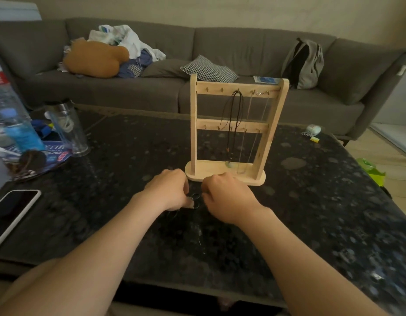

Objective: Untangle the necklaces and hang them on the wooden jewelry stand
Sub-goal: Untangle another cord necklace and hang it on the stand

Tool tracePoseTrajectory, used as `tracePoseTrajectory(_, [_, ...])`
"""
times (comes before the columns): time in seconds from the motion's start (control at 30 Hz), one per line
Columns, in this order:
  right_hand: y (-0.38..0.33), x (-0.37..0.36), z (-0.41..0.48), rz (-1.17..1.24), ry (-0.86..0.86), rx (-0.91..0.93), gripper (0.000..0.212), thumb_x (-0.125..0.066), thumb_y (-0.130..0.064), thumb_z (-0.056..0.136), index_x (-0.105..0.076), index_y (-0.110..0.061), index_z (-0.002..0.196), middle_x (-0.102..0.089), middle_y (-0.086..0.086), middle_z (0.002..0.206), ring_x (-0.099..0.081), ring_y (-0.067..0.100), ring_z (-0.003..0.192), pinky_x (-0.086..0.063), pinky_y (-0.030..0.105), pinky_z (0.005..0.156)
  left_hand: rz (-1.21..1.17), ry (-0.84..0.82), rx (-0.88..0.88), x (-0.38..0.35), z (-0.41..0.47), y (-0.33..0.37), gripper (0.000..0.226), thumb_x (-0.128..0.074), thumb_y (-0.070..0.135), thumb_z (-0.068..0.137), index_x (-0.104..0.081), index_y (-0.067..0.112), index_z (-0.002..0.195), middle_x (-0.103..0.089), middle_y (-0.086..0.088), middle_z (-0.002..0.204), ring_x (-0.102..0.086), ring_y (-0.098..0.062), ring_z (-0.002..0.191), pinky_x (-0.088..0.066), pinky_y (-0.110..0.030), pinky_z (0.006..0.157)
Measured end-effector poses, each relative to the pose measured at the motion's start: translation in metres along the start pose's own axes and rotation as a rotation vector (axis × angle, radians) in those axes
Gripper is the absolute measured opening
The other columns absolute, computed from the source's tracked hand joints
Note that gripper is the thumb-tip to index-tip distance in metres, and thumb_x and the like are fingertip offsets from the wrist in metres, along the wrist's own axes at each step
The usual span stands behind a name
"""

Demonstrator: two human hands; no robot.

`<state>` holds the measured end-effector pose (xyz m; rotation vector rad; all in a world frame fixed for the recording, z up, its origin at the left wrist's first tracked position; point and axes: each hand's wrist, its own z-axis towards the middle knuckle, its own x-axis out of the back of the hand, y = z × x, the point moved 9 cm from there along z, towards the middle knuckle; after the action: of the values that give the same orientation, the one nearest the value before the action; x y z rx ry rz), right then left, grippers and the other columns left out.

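Note:
A wooden jewelry stand (193, 124) stands upright on the dark speckled table (311, 213), just beyond my hands. A dark cord necklace with a pendant (231, 124) hangs from a hook on its top bar, and thin pale chains (248, 124) hang to its right. In front of the stand's base my left hand (169, 190) and my right hand (227, 197) are close together, fingers curled. Between them lies a tangle of thin black cord (196, 198) that both hands pinch. More of the cord trails on the table under my left hand, hard to see against the dark top.
A phone (12, 213) lies at the table's left edge. Bottles, a clear tumbler (68, 128) and packets crowd the far left. A small key ring item (312, 131) sits at the far right. A grey sofa (129, 87) with clothes, cushions and a backpack runs behind.

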<state>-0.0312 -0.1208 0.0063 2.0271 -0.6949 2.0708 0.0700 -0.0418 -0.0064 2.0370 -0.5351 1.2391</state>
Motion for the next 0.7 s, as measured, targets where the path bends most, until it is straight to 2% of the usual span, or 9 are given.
tracePoseTrajectory(0.1, [-0.008, -0.013, -0.001, -0.02, -0.035, 0.012, 0.019, -0.061, -0.027, 0.107, -0.069, -0.019, 0.121, -0.07, 0.003, 0.103, -0.07, 0.021, 0.089, -0.064, 0.042, 0.082, 0.045, 0.015, -0.022, -0.009, -0.002, 0.001, 0.04, -0.087, 0.03, 0.091, -0.066, 0.024, 0.125, -0.066, 0.001, 0.114, -0.066, -0.02, 0.105, -0.06, -0.044, 0.098])
tracePoseTrajectory(0.2, [-0.01, -0.02, 0.002, -0.027, -0.034, 0.011, 0.015, -0.063, -0.024, 0.106, -0.07, -0.018, 0.118, -0.07, 0.003, 0.1, -0.07, 0.021, 0.087, -0.065, 0.043, 0.082, 0.085, 0.063, -0.038, -0.015, -0.001, 0.002, 0.031, -0.08, 0.02, 0.097, -0.064, 0.023, 0.122, -0.063, -0.001, 0.114, -0.065, -0.018, 0.097, -0.06, -0.039, 0.088])
tracePoseTrajectory(0.27, [-0.008, -0.023, 0.006, 0.01, -0.021, -0.001, 0.015, -0.064, -0.021, 0.105, -0.071, -0.019, 0.118, -0.071, 0.003, 0.102, -0.071, 0.021, 0.088, -0.065, 0.042, 0.083, 0.062, 0.075, -0.061, -0.019, 0.0, 0.002, 0.02, -0.075, 0.018, 0.099, -0.066, 0.023, 0.116, -0.063, 0.0, 0.109, -0.063, -0.015, 0.09, -0.059, -0.038, 0.083])
tracePoseTrajectory(0.37, [-0.006, -0.031, 0.012, 0.18, -0.061, -0.004, 0.021, -0.066, -0.017, 0.102, -0.073, -0.023, 0.122, -0.074, 0.001, 0.106, -0.073, 0.019, 0.093, -0.065, 0.041, 0.088, -0.039, 0.062, -0.086, -0.018, 0.003, -0.001, 0.002, -0.071, 0.02, 0.099, -0.071, 0.022, 0.099, -0.071, -0.001, 0.096, -0.07, -0.018, 0.084, -0.063, -0.041, 0.081])
tracePoseTrajectory(0.4, [-0.005, -0.031, 0.013, 0.237, -0.064, -0.004, 0.024, -0.066, -0.017, 0.101, -0.073, -0.023, 0.124, -0.075, 0.0, 0.108, -0.073, 0.019, 0.095, -0.065, 0.041, 0.09, -0.086, 0.061, -0.095, -0.016, 0.004, -0.002, 0.005, -0.07, 0.019, 0.1, -0.072, 0.021, 0.096, -0.073, -0.001, 0.094, -0.071, -0.019, 0.084, -0.064, -0.042, 0.082])
tracePoseTrajectory(0.5, [0.003, -0.014, 0.015, 0.385, 0.032, -0.024, 0.032, -0.068, -0.015, 0.1, -0.074, -0.021, 0.131, -0.077, 0.0, 0.111, -0.073, 0.016, 0.098, -0.064, 0.035, 0.091, -0.229, 0.098, -0.128, -0.003, 0.004, 0.0, 0.008, -0.067, 0.017, 0.101, -0.073, 0.02, 0.105, -0.072, 0.001, 0.103, -0.07, -0.018, 0.096, -0.061, -0.041, 0.09])
tracePoseTrajectory(0.57, [0.013, 0.0, 0.015, 0.502, 0.124, -0.053, 0.031, -0.073, -0.015, 0.098, -0.074, -0.022, 0.128, -0.078, -0.004, 0.103, -0.074, 0.009, 0.091, -0.064, 0.027, 0.084, -0.365, 0.111, -0.143, 0.004, 0.006, 0.001, 0.014, -0.067, 0.018, 0.101, -0.068, 0.024, 0.114, -0.069, 0.002, 0.11, -0.068, -0.018, 0.103, -0.058, -0.038, 0.093])
tracePoseTrajectory(0.63, [0.022, 0.011, 0.013, 0.55, 0.217, -0.068, 0.028, -0.078, -0.019, 0.096, -0.076, -0.023, 0.124, -0.078, -0.009, 0.096, -0.073, 0.004, 0.086, -0.062, 0.019, 0.078, -0.498, 0.118, -0.173, 0.01, 0.006, 0.005, 0.018, -0.067, 0.017, 0.102, -0.066, 0.026, 0.117, -0.071, 0.0, 0.112, -0.07, -0.017, 0.103, -0.059, -0.038, 0.094])
tracePoseTrajectory(0.7, [0.028, 0.018, 0.011, 0.562, 0.28, -0.068, 0.025, -0.079, -0.023, 0.096, -0.079, -0.022, 0.121, -0.077, -0.01, 0.098, -0.071, 0.001, 0.088, -0.058, 0.013, 0.077, -0.59, 0.15, -0.218, 0.018, 0.006, 0.012, 0.022, -0.068, 0.014, 0.102, -0.065, 0.028, 0.117, -0.074, 0.001, 0.112, -0.072, -0.014, 0.103, -0.06, -0.037, 0.096])
